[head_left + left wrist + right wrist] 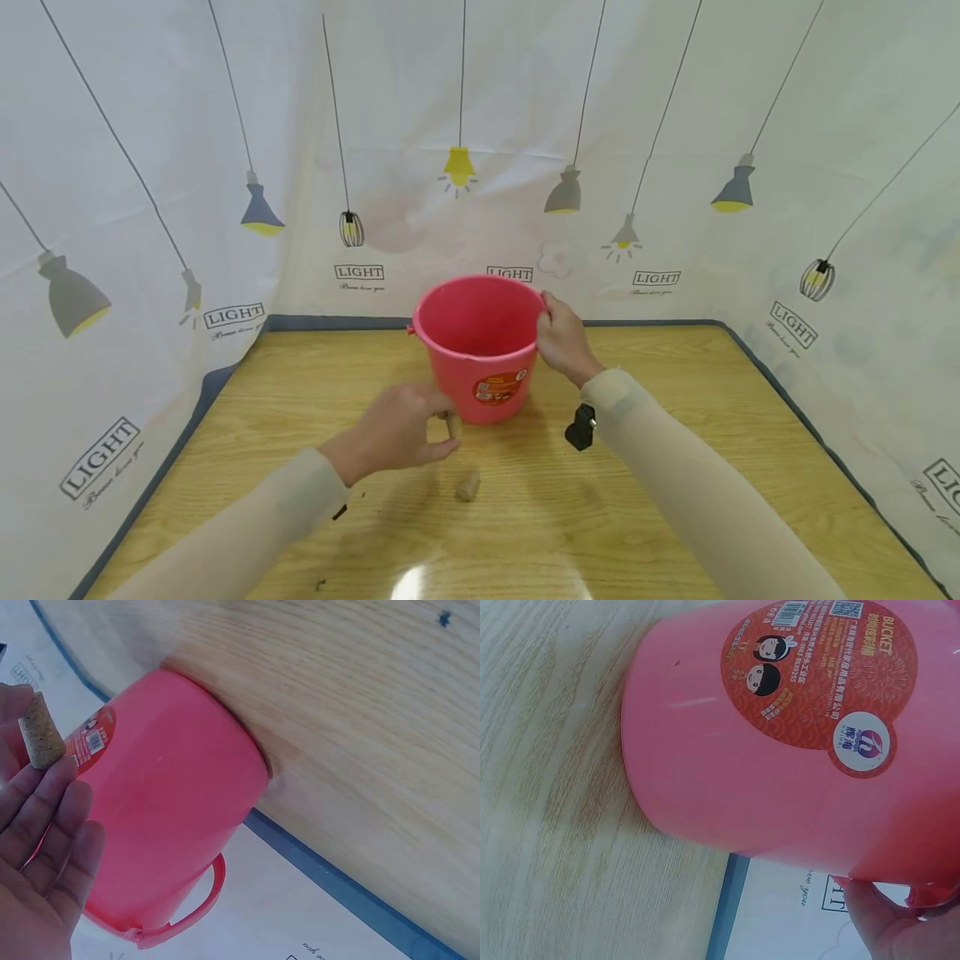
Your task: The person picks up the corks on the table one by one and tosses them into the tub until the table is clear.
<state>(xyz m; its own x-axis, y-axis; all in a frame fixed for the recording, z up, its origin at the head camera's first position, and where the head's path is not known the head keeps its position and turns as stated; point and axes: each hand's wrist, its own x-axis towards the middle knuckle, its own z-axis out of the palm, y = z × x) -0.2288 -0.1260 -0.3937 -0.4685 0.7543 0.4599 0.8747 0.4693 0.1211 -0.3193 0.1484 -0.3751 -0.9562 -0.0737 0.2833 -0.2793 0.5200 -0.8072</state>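
Note:
A pink bucket with a red label stands upright on the wooden table, its mouth facing up. My right hand grips the bucket's rim at its right side; in the right wrist view the thumb lies by the rim. In front of the bucket, my left hand pinches a cork between thumb and fingertips, the other fingers loosely spread. A second cork lies on the table just below the left hand. The bucket's handle hangs at its far side in the left wrist view.
The wooden table is bordered by a dark blue band. A white cloth printed with lamps rises behind and at both sides. Small dark specks lie at the table's front left. A black wrist camera sits at the right wrist.

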